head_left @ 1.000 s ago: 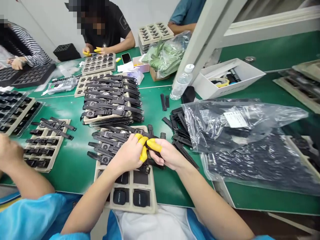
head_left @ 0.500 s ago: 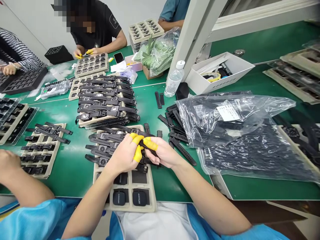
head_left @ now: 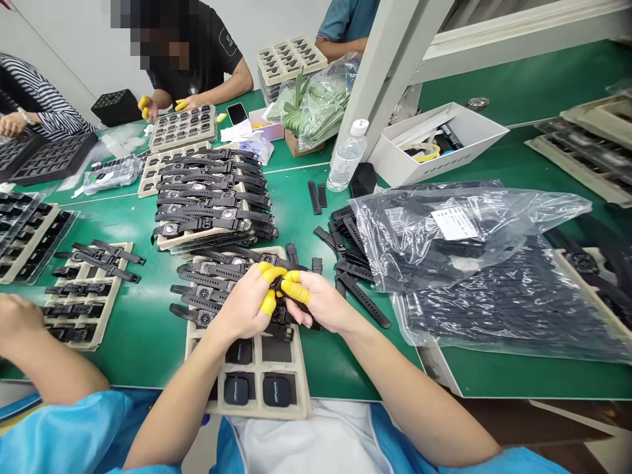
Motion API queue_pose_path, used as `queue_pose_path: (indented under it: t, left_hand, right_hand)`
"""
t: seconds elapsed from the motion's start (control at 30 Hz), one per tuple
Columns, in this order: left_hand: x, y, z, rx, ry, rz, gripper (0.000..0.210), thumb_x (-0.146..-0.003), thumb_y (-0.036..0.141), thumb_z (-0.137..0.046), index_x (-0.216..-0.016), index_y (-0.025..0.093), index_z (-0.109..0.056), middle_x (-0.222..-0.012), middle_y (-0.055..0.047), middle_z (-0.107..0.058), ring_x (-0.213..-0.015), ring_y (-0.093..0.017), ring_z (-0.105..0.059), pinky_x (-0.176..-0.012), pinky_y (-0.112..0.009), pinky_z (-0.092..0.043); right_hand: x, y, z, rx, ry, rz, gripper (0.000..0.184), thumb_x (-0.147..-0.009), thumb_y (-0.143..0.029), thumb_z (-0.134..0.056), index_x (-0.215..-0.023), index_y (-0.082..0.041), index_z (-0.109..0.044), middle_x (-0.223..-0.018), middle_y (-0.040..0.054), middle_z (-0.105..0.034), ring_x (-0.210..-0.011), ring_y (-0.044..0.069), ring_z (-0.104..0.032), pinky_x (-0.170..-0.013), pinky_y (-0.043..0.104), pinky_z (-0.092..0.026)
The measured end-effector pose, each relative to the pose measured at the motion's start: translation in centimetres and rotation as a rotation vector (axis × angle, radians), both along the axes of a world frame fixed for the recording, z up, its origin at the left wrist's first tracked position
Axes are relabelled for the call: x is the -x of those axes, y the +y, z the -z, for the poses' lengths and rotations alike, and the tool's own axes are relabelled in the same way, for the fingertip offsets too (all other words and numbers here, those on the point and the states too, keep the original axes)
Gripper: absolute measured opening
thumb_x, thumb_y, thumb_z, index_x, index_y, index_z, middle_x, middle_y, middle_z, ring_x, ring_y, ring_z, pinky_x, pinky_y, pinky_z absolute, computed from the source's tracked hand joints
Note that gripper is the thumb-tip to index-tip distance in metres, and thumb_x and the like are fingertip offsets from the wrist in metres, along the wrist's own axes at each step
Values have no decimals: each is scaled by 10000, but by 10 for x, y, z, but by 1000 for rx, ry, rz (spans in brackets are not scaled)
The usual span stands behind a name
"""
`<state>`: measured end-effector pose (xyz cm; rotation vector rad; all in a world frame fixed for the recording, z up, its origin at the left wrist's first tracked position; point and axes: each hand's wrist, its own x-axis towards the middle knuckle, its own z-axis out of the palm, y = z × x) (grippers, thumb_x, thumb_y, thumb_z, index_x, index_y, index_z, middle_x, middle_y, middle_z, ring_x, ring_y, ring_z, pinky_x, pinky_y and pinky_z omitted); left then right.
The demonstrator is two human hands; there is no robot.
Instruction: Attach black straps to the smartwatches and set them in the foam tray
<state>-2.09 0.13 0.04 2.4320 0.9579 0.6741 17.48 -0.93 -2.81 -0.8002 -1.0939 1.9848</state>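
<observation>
My left hand (head_left: pixel 245 299) and my right hand (head_left: pixel 323 301) meet over the near tray, with yellow finger covers on several fingertips. Both are closed on a black watch strap (head_left: pixel 278 285), mostly hidden by the fingers; whether a watch body is joined to it I cannot tell. Below them lies the beige tray (head_left: pixel 305 395), where square black watch bodies (head_left: pixel 276 390) sit in the front compartments. Strapped smartwatches (head_left: pixel 205 294) lie across its far part, left of my hands. Loose black straps (head_left: pixel 363 299) are heaped to the right.
Stacked trays of strapped watches (head_left: pixel 212 197) stand ahead. To the right are a plastic bag of straps (head_left: pixel 494 296), a water bottle (head_left: pixel 347 158) and a white box (head_left: pixel 439 148). A co-worker's arm (head_left: pixel 44 355) rests at left beside another tray (head_left: pixel 106 316). Other people sit across the table.
My fingers have drawn closer around the strap, and less of it shows. My right fingertips have shifted slightly towards the left hand. Across the table, a co-worker's hand has lifted off the tray.
</observation>
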Motion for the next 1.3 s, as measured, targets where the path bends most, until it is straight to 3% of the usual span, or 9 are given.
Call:
queue_pose_path:
  t: [0.27,0.6,0.83,1.0,1.3]
  left_hand:
    - [1,0,0,29,-54,4,440,-1033,218,-370,-1453,169,-494,-1293,-160,-617,-1246,-286,-574,-1105,-503,-494]
    - [-4,-2,0,-75,136,-50,368,-982,187,-400,-1297,116,-577,-1174,-157,-639,-1094,-271,-585,-1035,-486,-536]
    - [1,0,0,-10,35,3,447,-945,156,-395,-1366,140,-547,-1207,-157,-631,-1123,-280,-598,-1000,-478,-551]
    - [1,1,2,72,-83,-6,431,-1008,166,-382,-1412,176,-533,-1268,-143,-645,-1197,-266,-614,-1050,-454,-541]
    - [-1,0,1,24,-57,-17,427,-1047,230,-351,-1436,168,-515,-1304,-159,-622,-1237,-274,-585,-1087,-472,-512]
  right_hand:
    - [4,-2,-2,131,169,56,509,-876,-697,-704,-863,-214,-544,-426,-69,-542,-304,67,-283,-326,179,-300]
    - [5,0,-1,156,119,43,542,-854,-709,-722,-860,-182,-597,-433,-51,-561,-301,61,-293,-308,173,-275]
    - [4,-1,0,104,67,46,533,-866,-712,-705,-878,-196,-569,-451,-45,-592,-294,72,-351,-317,175,-273]
    - [4,-2,2,46,56,57,503,-889,-688,-697,-889,-209,-546,-470,-48,-607,-308,78,-384,-326,175,-286]
    - [5,-2,-2,182,195,87,489,-866,-662,-742,-885,-206,-567,-415,-76,-529,-304,64,-275,-318,171,-279]
